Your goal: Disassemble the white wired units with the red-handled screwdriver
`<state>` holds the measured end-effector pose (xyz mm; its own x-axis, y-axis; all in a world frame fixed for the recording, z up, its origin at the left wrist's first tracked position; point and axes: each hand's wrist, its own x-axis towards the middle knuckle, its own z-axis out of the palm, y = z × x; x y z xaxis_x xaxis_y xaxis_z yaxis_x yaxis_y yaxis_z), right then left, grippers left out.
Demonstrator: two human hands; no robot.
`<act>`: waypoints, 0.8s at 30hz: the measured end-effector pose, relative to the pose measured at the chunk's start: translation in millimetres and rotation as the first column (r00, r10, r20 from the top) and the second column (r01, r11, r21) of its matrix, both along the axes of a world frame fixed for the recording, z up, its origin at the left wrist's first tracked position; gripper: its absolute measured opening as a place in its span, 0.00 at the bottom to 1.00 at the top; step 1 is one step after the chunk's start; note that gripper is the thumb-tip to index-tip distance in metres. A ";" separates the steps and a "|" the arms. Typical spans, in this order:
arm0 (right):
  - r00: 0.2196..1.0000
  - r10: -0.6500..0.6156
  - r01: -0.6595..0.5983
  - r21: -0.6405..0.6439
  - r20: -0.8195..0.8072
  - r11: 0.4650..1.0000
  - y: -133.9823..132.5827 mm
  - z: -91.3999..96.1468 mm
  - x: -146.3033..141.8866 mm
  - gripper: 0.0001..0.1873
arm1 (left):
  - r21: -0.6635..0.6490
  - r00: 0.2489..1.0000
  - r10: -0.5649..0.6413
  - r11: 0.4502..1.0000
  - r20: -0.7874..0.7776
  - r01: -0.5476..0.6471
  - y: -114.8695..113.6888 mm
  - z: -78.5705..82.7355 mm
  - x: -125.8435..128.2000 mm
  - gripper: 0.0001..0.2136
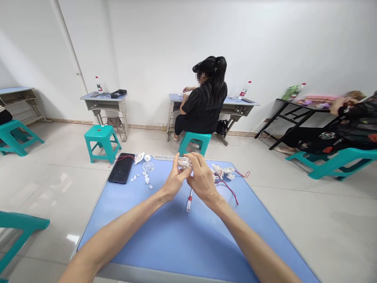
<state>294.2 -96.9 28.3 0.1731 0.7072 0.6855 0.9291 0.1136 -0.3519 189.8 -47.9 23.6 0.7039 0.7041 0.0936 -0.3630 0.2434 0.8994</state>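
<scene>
Your blue table [165, 236] runs away from you and anchors this scene. Toward its left edge lies a black smartphone [121, 168], dark glass facing up, with a thin red wire [119, 159] curling along its far end. Just right of the phone, scattered on the table, are small white plastic parts [134, 177] and a clear plastic dome [148, 166]. At the table's centre, your left hand [173, 179] and right hand [203, 177] are close together, fingers curled and nearly closed, both gripping a small white plastic housing [185, 162] above the tabletop. Below them sits a screwdriver [188, 200] with a red-and-clear handle; its upper end is hidden by your hands, so you cannot tell whether either hand has hold of it. To the right, a white plastic assembly [222, 171] lies on the table, trailing red wires [229, 189]. Beyond the table's far edge, a person [203, 106] sits at a desk, and past the table's right side another person [347, 125] sits on a teal stool [332, 165].
</scene>
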 end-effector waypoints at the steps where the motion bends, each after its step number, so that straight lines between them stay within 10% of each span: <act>1: 1.000 0.007 -0.007 0.004 -0.012 1.000 -1.4 -1.3 -2.6 0.27 | -0.006 1.000 0.003 1.000 0.018 -0.003 0.3 -2.0 1.0 0.37; 10: 0.947 0.181 -0.165 0.082 -0.265 0.983 -25.1 3.9 -6.5 0.23 | -0.047 0.993 -0.096 0.994 0.073 0.099 4.0 4.5 -10.4 0.34; 24: 0.563 0.305 -0.395 0.074 -0.768 0.916 -56.4 13.9 -4.4 0.14 | -0.038 0.959 -0.280 0.960 -0.043 0.278 -4.8 31.6 -34.5 0.19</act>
<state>289.8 -153.3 42.1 0.3160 0.8796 0.3556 0.2230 0.2954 -0.9290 155.3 -52.7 55.3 0.8759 0.4810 0.0366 -0.2341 0.3575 0.9041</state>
